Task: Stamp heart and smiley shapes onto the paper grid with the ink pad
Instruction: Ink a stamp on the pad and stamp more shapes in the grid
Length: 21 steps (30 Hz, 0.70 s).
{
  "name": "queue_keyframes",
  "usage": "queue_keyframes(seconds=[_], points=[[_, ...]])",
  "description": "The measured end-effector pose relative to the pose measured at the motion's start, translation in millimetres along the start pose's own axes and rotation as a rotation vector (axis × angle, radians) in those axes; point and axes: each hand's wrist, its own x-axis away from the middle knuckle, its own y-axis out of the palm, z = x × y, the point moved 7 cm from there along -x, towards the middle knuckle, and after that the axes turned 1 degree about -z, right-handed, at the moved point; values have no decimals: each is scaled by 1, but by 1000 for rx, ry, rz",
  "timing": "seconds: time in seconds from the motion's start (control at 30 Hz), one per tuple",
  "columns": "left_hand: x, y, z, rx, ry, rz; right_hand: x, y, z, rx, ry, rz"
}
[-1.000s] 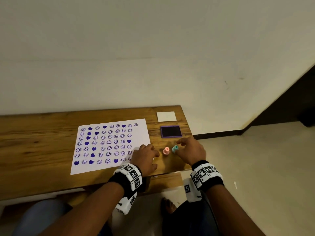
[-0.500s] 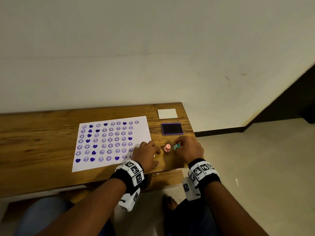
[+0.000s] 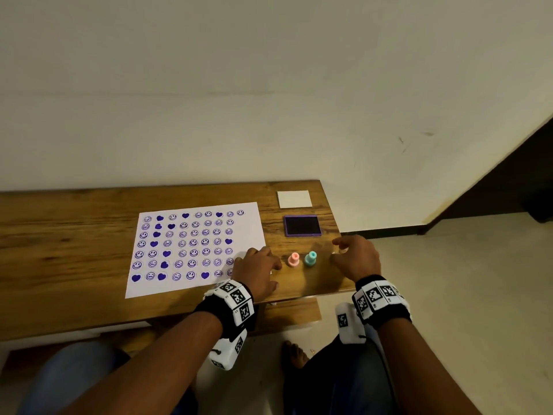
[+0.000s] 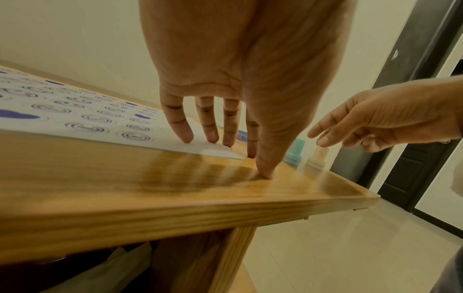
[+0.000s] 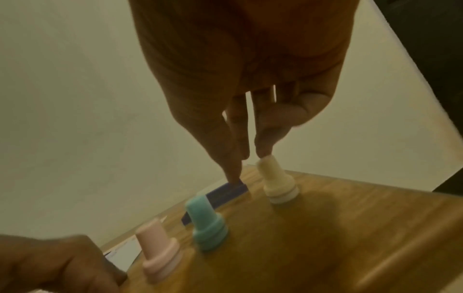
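The white paper grid (image 3: 194, 247), covered with purple smileys and hearts, lies on the wooden table (image 3: 74, 235). My left hand (image 3: 257, 269) rests on the paper's near right corner with straight fingers (image 4: 180, 128), the thumb on the wood. A pink stamp (image 3: 293, 260) and a teal stamp (image 3: 310, 258) stand upright between my hands. My right hand (image 3: 356, 259) hovers empty, with fingertips (image 5: 263, 148) right at the top of a cream stamp (image 5: 276, 181); contact is unclear. The open purple ink pad (image 3: 302, 225) sits behind the stamps.
The ink pad's white lid (image 3: 294, 199) lies at the table's far right corner. The table's right edge (image 3: 338, 235) runs just beside my right hand, with floor beyond. My knees and a foot show below the near edge.
My right hand has let go of the teal stamp, which now stands upright beside the pink one, and has moved right to the cream stamp. The left hand has stayed on the paper.
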Motion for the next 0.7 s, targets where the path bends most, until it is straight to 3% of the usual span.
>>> queue_keyframes(seconds=[0.17, 0.3, 0.4, 0.53, 0.7], points=[[1, 1, 0, 7, 4, 4, -1, 15, -5, 26, -27, -33], [6, -5, 3, 102, 38, 86, 5, -3, -15, -125, -86, 17], [13, -15, 10, 305, 90, 187, 16, -11, -28, -314, -168, -17], [18, -26, 20, 768, 95, 202, 33, -8, -50, -547, -268, -129], [20, -34, 18, 942, 73, 247, 42, -1, -58, -797, -231, -178]])
